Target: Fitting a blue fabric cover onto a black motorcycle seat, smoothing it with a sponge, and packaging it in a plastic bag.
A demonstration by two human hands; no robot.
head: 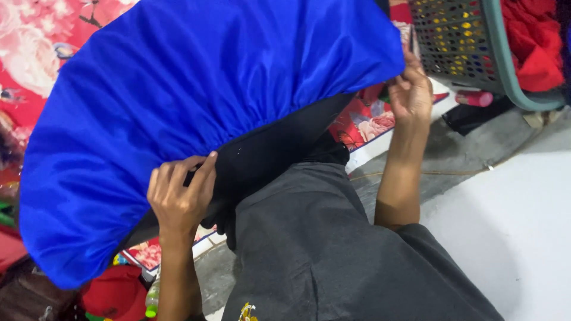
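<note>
A large cushion in a shiny blue cover with a gathered edge fills the upper left of the view; its black underside shows below the gathers. My left hand grips the near gathered edge of the cover, fingers curled over the black part. My right hand holds the far right edge of the cover, arm stretched out. The cushion rests tilted over my lap, on dark grey clothing.
A red floral mat lies under the cushion. A grey-green plastic basket with red cloth stands at the upper right. A small red bottle lies by it. Red things and a green-capped bottle sit at the lower left. The floor is pale.
</note>
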